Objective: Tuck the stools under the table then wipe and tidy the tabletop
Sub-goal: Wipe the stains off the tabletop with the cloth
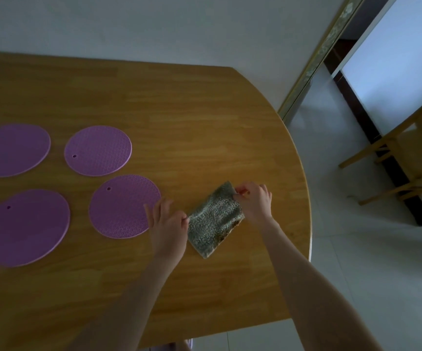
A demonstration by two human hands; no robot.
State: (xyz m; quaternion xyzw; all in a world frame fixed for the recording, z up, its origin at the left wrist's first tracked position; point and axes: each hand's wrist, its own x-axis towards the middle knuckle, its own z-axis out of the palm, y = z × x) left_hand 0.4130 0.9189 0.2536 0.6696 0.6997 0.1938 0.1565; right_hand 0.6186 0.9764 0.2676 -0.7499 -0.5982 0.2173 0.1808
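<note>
Where the table (204, 110) curves to its right rim, a grey cloth (215, 224) lies near that edge; left hand (166, 224) pinches its left side, right hand (255, 201) its far corner. Four purple mats (98, 150) lie left, nearest just beside the left hand.

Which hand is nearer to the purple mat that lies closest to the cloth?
Left. The left hand reaches over the right edge of that purple mat; the right hand is beyond the cloth, pinching its far corner.
</note>
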